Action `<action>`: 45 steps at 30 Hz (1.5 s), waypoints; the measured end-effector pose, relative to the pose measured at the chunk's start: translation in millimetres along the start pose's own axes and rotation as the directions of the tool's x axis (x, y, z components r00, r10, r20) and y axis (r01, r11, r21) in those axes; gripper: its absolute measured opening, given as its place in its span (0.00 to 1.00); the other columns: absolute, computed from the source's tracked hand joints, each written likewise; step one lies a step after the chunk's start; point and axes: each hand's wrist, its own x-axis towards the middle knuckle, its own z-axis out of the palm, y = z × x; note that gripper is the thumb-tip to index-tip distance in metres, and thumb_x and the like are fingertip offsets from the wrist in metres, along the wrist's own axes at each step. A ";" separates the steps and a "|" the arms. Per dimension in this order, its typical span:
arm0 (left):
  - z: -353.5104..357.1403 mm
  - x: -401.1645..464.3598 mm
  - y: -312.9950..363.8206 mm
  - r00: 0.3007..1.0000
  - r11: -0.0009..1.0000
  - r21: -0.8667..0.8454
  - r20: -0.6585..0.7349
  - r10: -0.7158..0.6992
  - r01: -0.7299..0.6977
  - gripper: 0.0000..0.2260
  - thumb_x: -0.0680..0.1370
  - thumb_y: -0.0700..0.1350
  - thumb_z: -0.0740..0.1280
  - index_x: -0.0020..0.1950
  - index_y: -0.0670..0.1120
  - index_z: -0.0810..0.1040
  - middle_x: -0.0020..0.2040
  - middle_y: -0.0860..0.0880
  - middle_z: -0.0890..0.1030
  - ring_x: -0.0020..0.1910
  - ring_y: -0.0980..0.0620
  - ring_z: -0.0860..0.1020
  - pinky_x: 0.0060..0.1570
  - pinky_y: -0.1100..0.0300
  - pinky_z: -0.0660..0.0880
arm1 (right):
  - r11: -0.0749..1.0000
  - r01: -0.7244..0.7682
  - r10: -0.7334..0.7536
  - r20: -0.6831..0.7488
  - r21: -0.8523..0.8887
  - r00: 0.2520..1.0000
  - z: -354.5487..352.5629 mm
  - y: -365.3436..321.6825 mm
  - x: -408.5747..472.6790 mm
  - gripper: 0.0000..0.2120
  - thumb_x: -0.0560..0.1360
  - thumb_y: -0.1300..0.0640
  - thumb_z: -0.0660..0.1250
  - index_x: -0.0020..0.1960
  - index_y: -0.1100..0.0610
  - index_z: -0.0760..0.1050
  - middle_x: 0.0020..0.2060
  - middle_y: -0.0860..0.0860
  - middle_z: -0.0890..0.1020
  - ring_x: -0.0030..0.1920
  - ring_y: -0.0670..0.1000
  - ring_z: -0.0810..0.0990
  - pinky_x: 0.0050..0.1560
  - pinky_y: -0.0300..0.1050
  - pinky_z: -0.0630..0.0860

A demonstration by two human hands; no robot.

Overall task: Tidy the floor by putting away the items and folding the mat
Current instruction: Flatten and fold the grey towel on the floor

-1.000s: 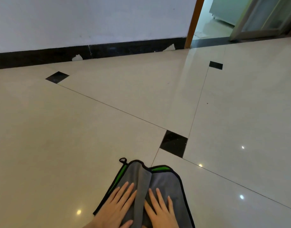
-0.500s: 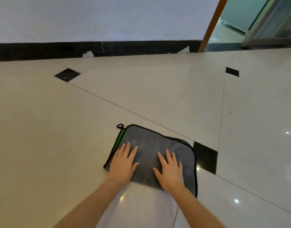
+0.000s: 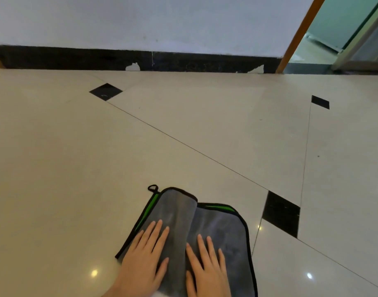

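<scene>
A small grey mat with black trim and green edging lies on the cream tiled floor at the bottom centre. Its left part is folded over toward the middle, forming a raised fold down the centre. A black hanging loop sticks out at its far left corner. My left hand presses flat on the folded flap with fingers straight. My right hand lies flat on the mat's right part, fingers spread. Neither hand grips anything.
Glossy cream floor tiles with small black diamond insets surround the mat. A white wall with a chipped black skirting runs across the back. An orange door frame and a doorway stand at the far right.
Half a second ago the mat lay flat under both palms with arms stretched out. Now its left part is folded over to the middle again, and the hands sit nearer the camera.
</scene>
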 end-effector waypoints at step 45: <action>-21.6 192.3 -75.6 0.995 0.995 0.045 -0.023 -0.093 0.094 0.36 0.72 0.64 0.37 0.77 0.50 0.52 0.78 0.46 0.53 0.76 0.48 0.49 0.72 0.52 0.43 | 0.988 -0.136 0.145 0.143 -0.067 0.979 -58.9 3.4 179.2 0.27 0.80 0.41 0.42 0.74 0.42 0.33 0.76 0.50 0.36 0.75 0.58 0.34 0.67 0.72 0.42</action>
